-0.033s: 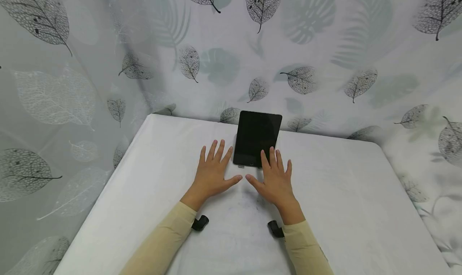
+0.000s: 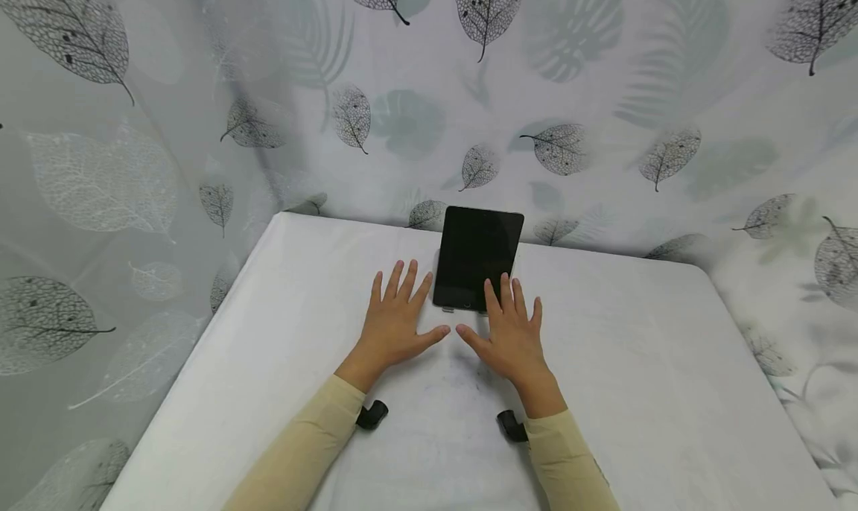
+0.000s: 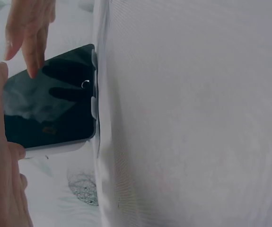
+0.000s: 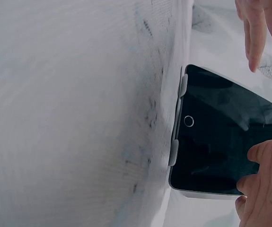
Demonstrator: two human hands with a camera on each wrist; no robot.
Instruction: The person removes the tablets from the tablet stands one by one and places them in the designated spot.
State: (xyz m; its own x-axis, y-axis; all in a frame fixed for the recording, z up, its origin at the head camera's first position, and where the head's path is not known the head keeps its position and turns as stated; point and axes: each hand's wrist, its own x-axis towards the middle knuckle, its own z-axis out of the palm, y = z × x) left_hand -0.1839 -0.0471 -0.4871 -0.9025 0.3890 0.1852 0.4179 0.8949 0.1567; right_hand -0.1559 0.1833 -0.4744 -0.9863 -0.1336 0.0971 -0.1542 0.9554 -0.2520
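Note:
A black tablet (image 2: 474, 254) with a dark screen and a round home button leans upright near the far edge of the table. Two small grey lips of a stand (image 4: 174, 152) hold its lower edge. My left hand (image 2: 391, 328), fingers spread and straight, is left of the tablet and holds nothing. My right hand (image 2: 512, 337), also spread, overlaps the tablet's lower right corner in the head view. Both thumbs point toward each other, a small gap between them. In the left wrist view the screen (image 3: 55, 111) reflects the right hand's fingers.
White cloth covers the table (image 2: 643, 362). Behind it hangs a leaf-printed curtain (image 2: 429, 116), close to the tablet's back. Black wrist-worn pieces (image 2: 372, 415) stick out inward from both forearms, which are in beige sleeves (image 2: 304, 448). Faint dark smudges (image 2: 472, 377) mark the cloth between the wrists.

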